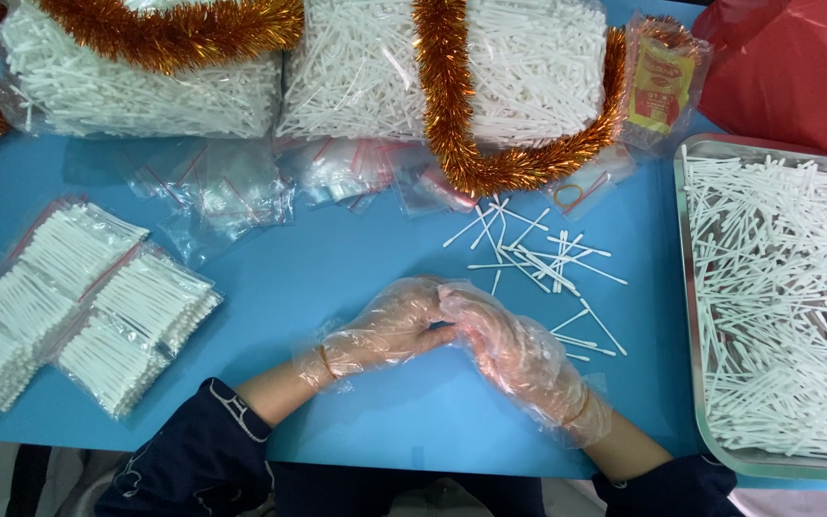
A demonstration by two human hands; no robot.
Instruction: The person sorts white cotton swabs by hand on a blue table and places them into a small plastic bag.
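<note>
Two hands meet at centre-near of the blue table (337, 258), both in thin clear plastic gloves. Left hand (390, 330) lies palm-ish up, fingers loosely curled toward the right one; right hand (509, 349) is over/against its fingertips, fingers bent, touching. Can't tell if either has a stick pinched btwn them, nothing clearly visible in the grip. Dark sleeves at near edge.

Just far-right of the hands: loose white sticks (538, 263) scattered on the table, a few more just right of the right hand. Further right, a metal tray (689, 316) full of the same white sticks, piled every which way. Left side: filled clear bags of sticks (78, 302), packed neat, overlapping in a stack. Mid-far: empty clear zip bags (232, 191) in a messy heap, w/ red seal strips. Far edge: two big bulk bags of sticks (452, 62), w/ orange-gold tinsel garland (452, 115) draped over & around them. Far right: small yellow-red packet in clear wrap (660, 86), a rubber band (571, 196) near it, and a red plastic bag (796, 67) at the corner.
</note>
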